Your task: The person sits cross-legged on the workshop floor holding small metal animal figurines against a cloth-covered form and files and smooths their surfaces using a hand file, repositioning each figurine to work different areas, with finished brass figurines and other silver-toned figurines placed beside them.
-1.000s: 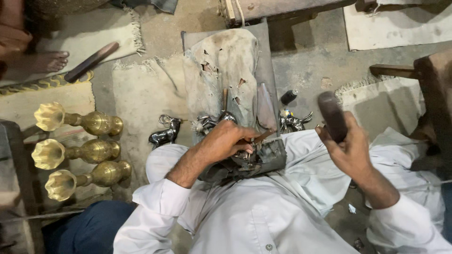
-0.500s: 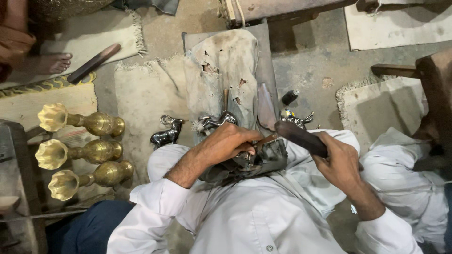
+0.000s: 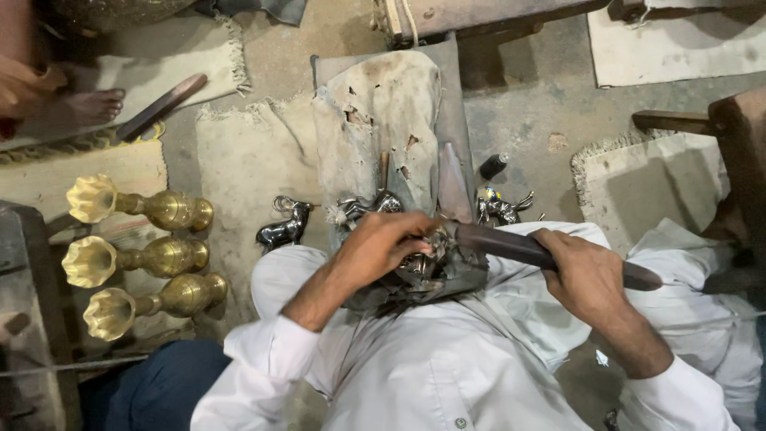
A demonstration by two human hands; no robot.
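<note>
My left hand (image 3: 381, 246) grips a small shiny metal figurine (image 3: 425, 262) against a dark pad on my lap. My right hand (image 3: 586, 275) is closed around the dark wooden handle of a long tool (image 3: 511, 246). The tool lies nearly level, and its front end touches the figurine just by my left fingers. My white sleeves and white trousers fill the lower part of the view.
Three brass vases (image 3: 136, 259) lie on their sides at the left. Silver animal figurines (image 3: 285, 225) stand on the floor by a worn cloth-covered block (image 3: 383, 120). Another person's bare foot (image 3: 84, 104) rests at the upper left. A wooden stool (image 3: 718, 136) is at the right.
My right hand has swung the tool down from a raised position at the right until its end meets the figurine. My left hand has stayed put.
</note>
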